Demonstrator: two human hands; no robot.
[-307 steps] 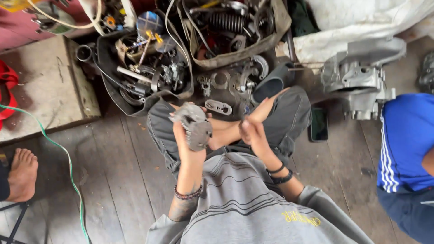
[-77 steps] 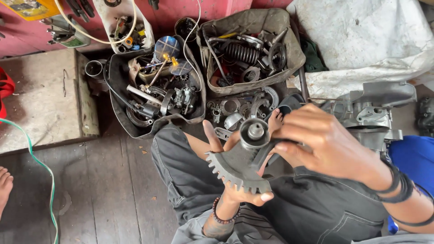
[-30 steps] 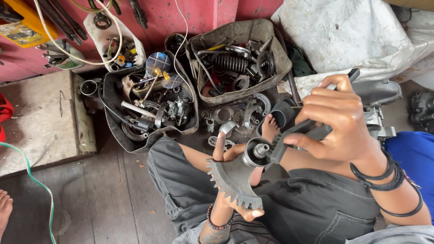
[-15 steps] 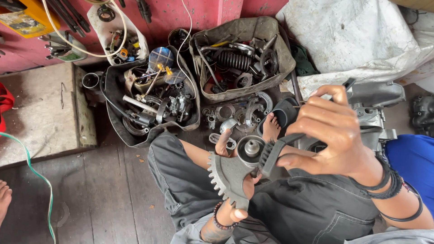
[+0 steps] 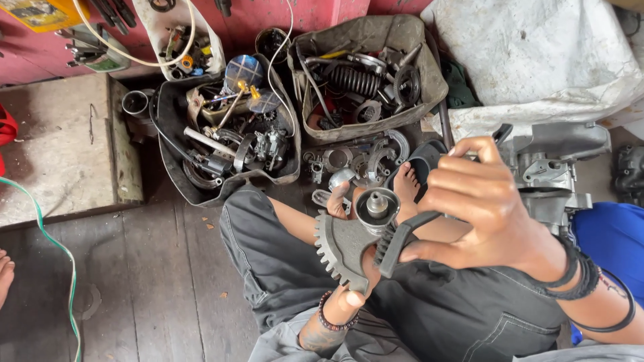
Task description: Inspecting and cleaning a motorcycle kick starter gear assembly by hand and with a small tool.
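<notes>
The person sits on a dark wooden plank floor [image 5: 154,281], legs crossed, with a bare foot [image 5: 405,191] showing near the middle of the frame. The left hand [image 5: 349,268] is closed under a grey toothed sector gear [image 5: 342,245] with a round hub, and holds it up in the lower middle of the frame. The right hand [image 5: 483,208] is clamped on a dark ribbed grip piece [image 5: 396,241], which touches the gear just below the hub.

In the upper middle, two worn containers stand side by side on the floor: a black tub [image 5: 176,177] full of metal parts and cables, and a grey fabric box [image 5: 436,84] with a spring and round parts. More loose parts [image 5: 349,161] lie on the floor between them and the foot. At the left is a flat concrete slab [image 5: 60,154], and a green cable [image 5: 47,234] runs over it. A red wall [image 5: 255,20] closes the upper edge. At the right, a grey engine casing [image 5: 550,167] stands below a white cloth [image 5: 537,53].
</notes>
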